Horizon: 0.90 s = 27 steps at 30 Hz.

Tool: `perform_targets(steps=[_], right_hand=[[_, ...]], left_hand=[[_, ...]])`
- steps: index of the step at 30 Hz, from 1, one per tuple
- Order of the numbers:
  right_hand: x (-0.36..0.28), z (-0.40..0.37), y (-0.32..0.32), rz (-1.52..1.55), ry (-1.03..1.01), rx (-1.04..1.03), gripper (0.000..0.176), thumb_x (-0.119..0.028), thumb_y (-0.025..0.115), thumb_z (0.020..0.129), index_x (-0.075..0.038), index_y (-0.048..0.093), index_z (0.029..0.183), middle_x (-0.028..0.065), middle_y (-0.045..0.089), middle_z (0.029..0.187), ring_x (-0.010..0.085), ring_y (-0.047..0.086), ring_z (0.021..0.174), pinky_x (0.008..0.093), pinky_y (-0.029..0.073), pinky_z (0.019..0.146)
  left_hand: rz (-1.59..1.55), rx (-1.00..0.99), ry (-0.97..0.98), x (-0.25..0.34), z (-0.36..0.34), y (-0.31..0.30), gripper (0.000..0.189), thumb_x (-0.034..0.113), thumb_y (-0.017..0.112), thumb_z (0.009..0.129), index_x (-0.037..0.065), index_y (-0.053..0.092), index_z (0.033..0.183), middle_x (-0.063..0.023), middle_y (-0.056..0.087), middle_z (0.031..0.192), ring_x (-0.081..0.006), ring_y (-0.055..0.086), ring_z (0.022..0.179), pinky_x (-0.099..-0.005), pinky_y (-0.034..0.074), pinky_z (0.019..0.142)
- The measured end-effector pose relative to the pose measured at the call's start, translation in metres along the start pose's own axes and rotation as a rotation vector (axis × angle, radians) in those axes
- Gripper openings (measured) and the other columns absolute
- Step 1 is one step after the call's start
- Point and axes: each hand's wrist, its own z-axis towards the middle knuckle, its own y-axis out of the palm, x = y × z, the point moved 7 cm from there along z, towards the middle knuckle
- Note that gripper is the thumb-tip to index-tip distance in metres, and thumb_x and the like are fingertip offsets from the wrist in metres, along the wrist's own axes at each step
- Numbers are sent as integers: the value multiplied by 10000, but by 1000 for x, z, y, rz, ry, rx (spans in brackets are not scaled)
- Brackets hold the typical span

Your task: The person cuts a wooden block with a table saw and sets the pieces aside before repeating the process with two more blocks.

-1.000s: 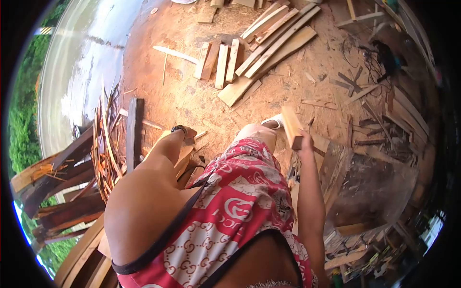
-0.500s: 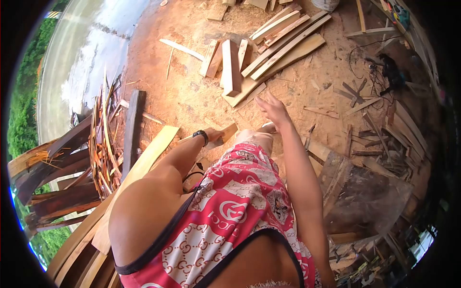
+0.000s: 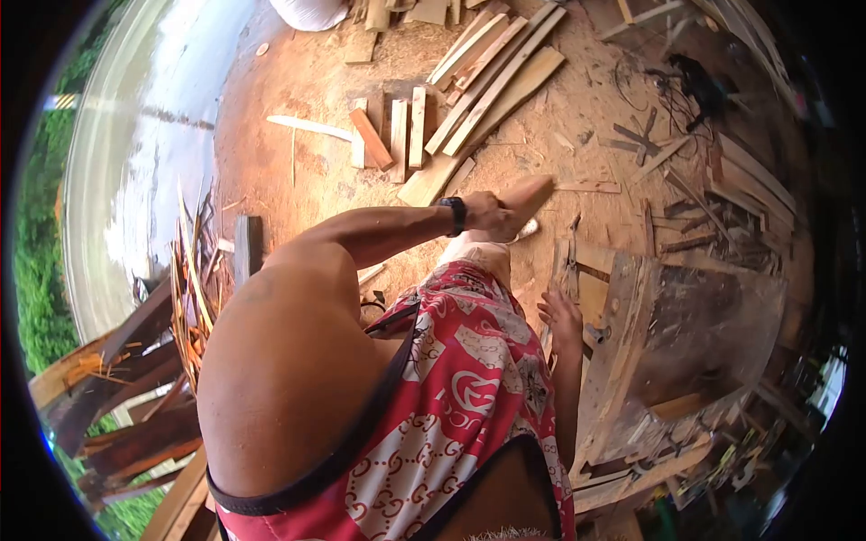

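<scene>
My left hand [image 3: 488, 215], wearing a dark watch, reaches across in front of my body and is closed around a short wooden block [image 3: 529, 197]. The block's far end points up and to the right, above the sawdust-covered ground. Lower down on the right, my right hand [image 3: 565, 321] has its fingers apart and holds nothing. It is beside the near edge of a low wooden worktable [image 3: 622, 316]. Ahead of the left hand, several short wooden blocks [image 3: 398, 140] lie side by side, next to longer planks [image 3: 505, 86].
Dark boards and splintered strips [image 3: 185, 316] are heaped at left. Scrap wood [image 3: 695, 230] litters the right side, near a black object with cables [image 3: 696, 86]. A white sack [image 3: 309, 11] stands at the top. Wet pavement [image 3: 149, 135] borders the ground at left.
My left hand has swung rightward with the wooden block. My right hand has drawn back from near the planks to the worktable edge. The view has shifted to the right.
</scene>
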Motion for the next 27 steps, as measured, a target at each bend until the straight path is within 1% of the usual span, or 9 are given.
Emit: perform_targets(steps=[3, 6, 8, 9, 12, 18, 24, 26, 27], right_hand=[[-31, -27, 10, 368, -310, -94, 656, -381, 498, 1036, -61, 277, 1564, 179, 604, 1336, 255, 639, 1060, 353, 499, 929], [-66, -57, 9, 564, -438, 97, 558, -368, 538, 1019, -148, 379, 1507, 112, 637, 1228, 215, 644, 1025, 372, 515, 895], [-106, -94, -8, 621, -678, 285, 515, -253, 761, 882, -12, 523, 1271, 87, 666, 1032, 185, 659, 879, 347, 536, 810], [-87, -104, -32, 652, -632, 642, 537, -228, 855, 773, 34, 581, 1153, 104, 682, 1008, 197, 660, 873, 335, 533, 780], [-49, -144, -92, 672, -752, 839, 511, -204, 862, 738, 31, 617, 1121, 108, 691, 981, 187, 661, 856, 335, 523, 764], [11, -178, -129, 861, -696, 883, 446, -132, 799, 797, 31, 623, 1173, 105, 705, 1040, 184, 682, 904, 323, 548, 809], [81, -179, -192, 1119, -686, 808, 498, -153, 761, 850, 43, 593, 1276, 97, 704, 1023, 194, 676, 980, 339, 551, 879], [103, -163, -224, 1171, -659, 810, 525, -208, 774, 854, 51, 611, 1281, 98, 706, 1042, 189, 664, 1009, 330, 532, 892], [118, -159, -244, 1198, -627, 953, 513, -220, 778, 850, 55, 633, 1258, 100, 706, 1060, 186, 661, 1013, 327, 526, 885]], left_hand=[[-363, -68, 172, 80, -21, 22, 623, 337, 598, 861, 3, 554, 1386, -241, 687, 1185, -286, 681, 1037, -386, 528, 911], [-120, -14, 615, 166, -54, 51, 781, 383, 686, 812, -23, 457, 1438, -258, 660, 1178, -385, 637, 1053, -467, 510, 919], [49, -43, 692, 222, -89, 75, 806, 323, 789, 774, 69, 460, 1465, -244, 638, 1180, -392, 640, 1004, -474, 512, 903], [166, -45, 936, 239, -95, 96, 805, 240, 822, 746, 63, 477, 1451, -252, 598, 1245, -382, 640, 1062, -470, 525, 914], [162, -232, 1026, 293, -112, 122, 808, 209, 810, 774, 35, 439, 1471, -244, 550, 1343, -382, 638, 1132, -437, 535, 951], [232, -669, 946, 317, -15, 234, 738, 421, 658, 939, -46, 408, 1452, -277, 625, 1248, -363, 657, 1078, -432, 529, 910], [290, -553, 1395, 386, 11, 363, 682, 368, 672, 942, -57, 446, 1425, -243, 660, 1197, -352, 676, 1057, -400, 539, 908], [295, -812, 1081, 408, 18, 398, 678, 335, 681, 933, -75, 441, 1417, -254, 673, 1144, -357, 679, 1039, -412, 536, 898], [292, -603, 1461, 414, 32, 428, 671, 298, 691, 920, -101, 435, 1394, -260, 687, 1062, -379, 689, 967, -426, 544, 856]])
